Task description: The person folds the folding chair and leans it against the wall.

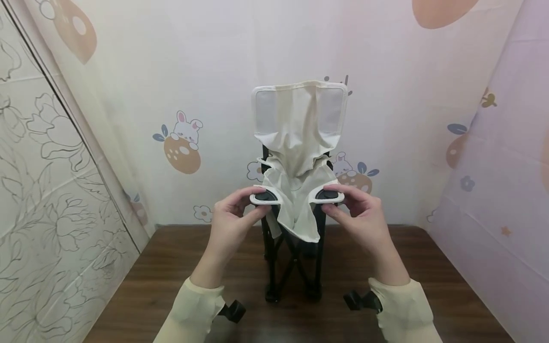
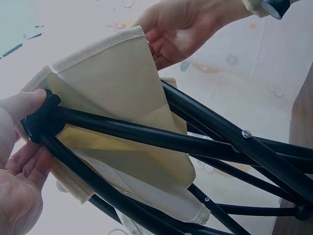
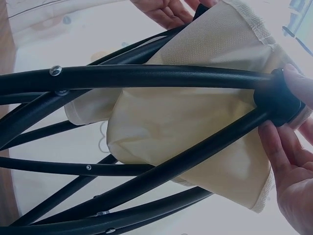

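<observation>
A small folding chair (image 1: 296,143) with cream fabric and black legs stands half folded on the table, its backrest upright and the seat cloth sagging in folds. My left hand (image 1: 233,216) pinches the chair's left front corner between thumb and fingers, where a black joint (image 2: 41,117) meets the fabric. On the other front corner, my right hand (image 1: 362,216) pinches a matching black joint (image 3: 279,100). Crossed black tubes (image 2: 156,134) with silver rivets run down from the corners. Beneath the seat the crossed legs (image 1: 295,267) stand close together.
The brown wooden table (image 1: 171,286) spreads under the chair. Behind it hangs a pale curtain (image 1: 214,71) with rabbit and carrot prints. A panel with line-drawn flowers (image 1: 47,214) stands on the left, and another printed sheet (image 1: 506,190) on the right.
</observation>
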{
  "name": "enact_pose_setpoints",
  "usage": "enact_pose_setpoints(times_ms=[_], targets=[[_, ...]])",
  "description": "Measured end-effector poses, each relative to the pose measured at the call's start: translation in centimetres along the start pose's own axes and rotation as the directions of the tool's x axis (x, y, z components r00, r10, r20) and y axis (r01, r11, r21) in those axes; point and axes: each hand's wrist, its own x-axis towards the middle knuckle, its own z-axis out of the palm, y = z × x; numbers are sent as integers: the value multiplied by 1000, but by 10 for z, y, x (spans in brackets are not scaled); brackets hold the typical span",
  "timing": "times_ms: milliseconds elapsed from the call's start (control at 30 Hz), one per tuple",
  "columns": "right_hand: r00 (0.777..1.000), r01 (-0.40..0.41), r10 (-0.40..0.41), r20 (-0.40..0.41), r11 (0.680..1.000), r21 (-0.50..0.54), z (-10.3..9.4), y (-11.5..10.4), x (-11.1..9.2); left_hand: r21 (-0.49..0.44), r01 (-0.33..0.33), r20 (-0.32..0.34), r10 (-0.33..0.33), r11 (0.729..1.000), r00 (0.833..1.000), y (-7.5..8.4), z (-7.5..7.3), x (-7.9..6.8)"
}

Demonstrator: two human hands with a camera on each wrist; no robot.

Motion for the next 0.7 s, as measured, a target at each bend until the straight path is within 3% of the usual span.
enact_pose_setpoints(times_ms=[167,700], targets=[[999,36,-37,6,998,41,2,2,2,-19,-15,-2,15,1000,1000,-1,2,3],[1000,13,-13,9,1000,17,3,3,6,-20,10,1,-10,1000,1000,-2,3,6]])
